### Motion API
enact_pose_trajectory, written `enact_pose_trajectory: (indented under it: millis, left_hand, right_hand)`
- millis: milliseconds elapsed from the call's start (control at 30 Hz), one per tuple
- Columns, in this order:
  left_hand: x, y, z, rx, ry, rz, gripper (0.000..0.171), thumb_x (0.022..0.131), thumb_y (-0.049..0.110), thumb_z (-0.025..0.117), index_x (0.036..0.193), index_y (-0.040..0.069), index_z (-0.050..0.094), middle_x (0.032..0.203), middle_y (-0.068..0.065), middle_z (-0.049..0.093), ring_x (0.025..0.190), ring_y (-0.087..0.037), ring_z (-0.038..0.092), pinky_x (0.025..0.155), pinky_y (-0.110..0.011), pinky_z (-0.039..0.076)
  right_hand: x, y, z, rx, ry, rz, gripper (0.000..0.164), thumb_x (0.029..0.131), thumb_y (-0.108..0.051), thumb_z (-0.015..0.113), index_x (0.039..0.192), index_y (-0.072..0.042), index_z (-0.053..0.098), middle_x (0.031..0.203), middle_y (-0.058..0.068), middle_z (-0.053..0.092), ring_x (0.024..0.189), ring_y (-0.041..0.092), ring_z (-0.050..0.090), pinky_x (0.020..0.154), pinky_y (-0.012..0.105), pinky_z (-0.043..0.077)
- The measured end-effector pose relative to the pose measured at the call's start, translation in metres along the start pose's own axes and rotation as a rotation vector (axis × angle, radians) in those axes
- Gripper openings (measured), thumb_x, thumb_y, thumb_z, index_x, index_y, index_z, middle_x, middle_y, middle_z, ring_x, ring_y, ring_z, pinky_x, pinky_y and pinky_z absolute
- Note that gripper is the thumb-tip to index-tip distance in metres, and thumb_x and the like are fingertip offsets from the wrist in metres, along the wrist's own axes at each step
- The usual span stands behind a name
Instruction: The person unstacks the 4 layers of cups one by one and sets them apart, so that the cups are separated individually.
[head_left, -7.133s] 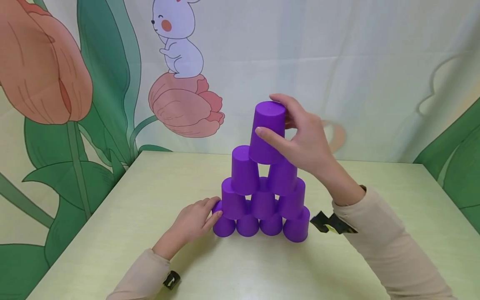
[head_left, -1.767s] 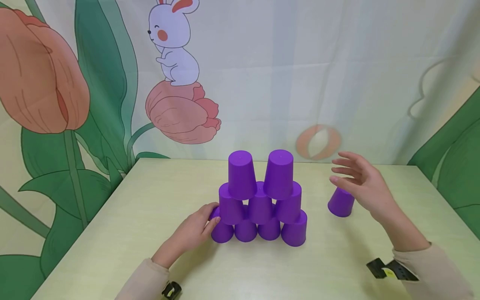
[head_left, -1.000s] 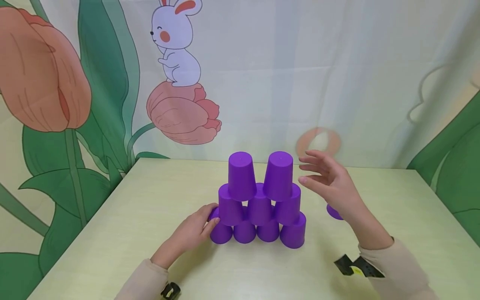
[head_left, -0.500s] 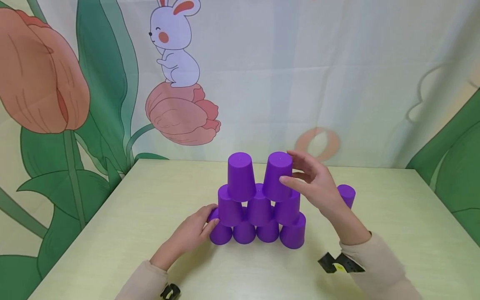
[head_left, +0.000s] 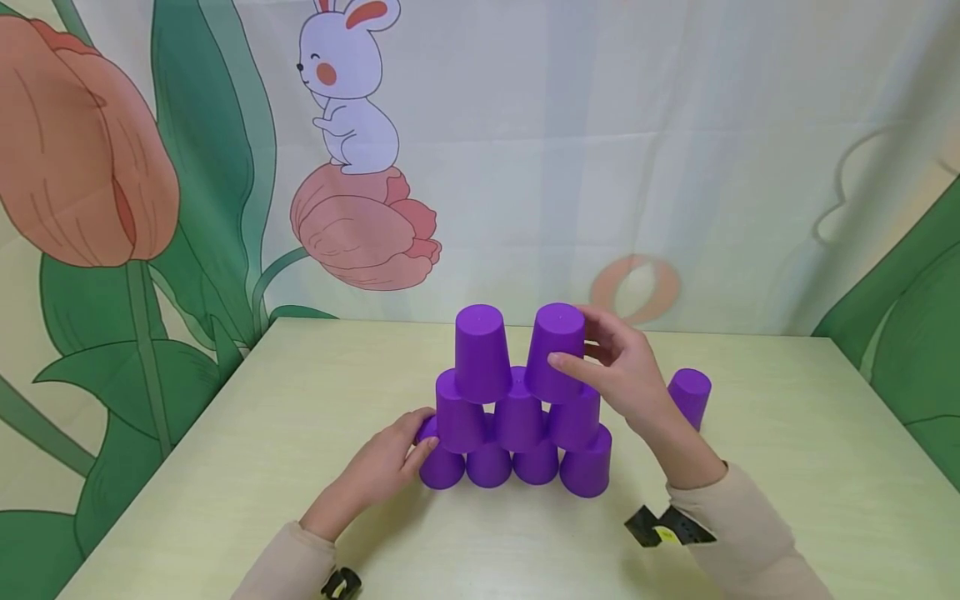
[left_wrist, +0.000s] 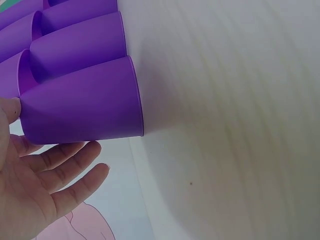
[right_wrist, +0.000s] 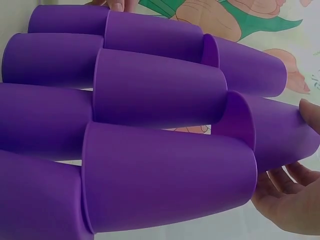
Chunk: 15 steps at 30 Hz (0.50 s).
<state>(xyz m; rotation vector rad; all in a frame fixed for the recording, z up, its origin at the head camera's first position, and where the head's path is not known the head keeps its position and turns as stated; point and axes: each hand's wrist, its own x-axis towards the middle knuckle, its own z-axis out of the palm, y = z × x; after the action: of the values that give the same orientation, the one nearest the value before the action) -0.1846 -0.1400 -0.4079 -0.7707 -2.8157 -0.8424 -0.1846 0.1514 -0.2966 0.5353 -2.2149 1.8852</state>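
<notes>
Upside-down purple plastic cups form a stepped stack: several in the bottom row, three in the middle row, two on top. My right hand grips the top row's right cup, thumb on its near side and fingers behind. In the right wrist view that cup still sits over the middle row. At the bottom left, my left hand holds the end cup near its upturned base. The left wrist view shows the thumb at one side of this cup and the other fingers spread loosely along the opposite side.
A single purple cup stands upside down on the pale table, right of the stack and partly behind the right forearm. A printed curtain with a rabbit and tulips hangs behind the table's far edge.
The single top cup has come off the stack and now stands on the table at right. My right hand left it, moved back left and took hold of the top-right cup. My left hand stayed.
</notes>
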Motion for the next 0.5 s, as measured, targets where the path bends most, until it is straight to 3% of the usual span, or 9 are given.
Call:
enact_pose_trajectory:
  millis: [500]
  left_hand:
    - [0.000, 0.000, 0.000, 0.003, 0.003, -0.003, 0.037, 0.094, 0.020, 0.049, 0.126, 0.000, 0.045, 0.111, -0.011, 0.057, 0.096, -0.021, 0.059, 0.082, -0.038, 0.047]
  right_hand:
    - [-0.012, -0.009, -0.009, -0.081, 0.051, -0.058, 0.050, 0.080, -0.008, 0.069, 0.125, -0.001, 0.050, 0.109, 0.009, 0.059, 0.099, 0.015, 0.056, 0.087, 0.024, 0.043]
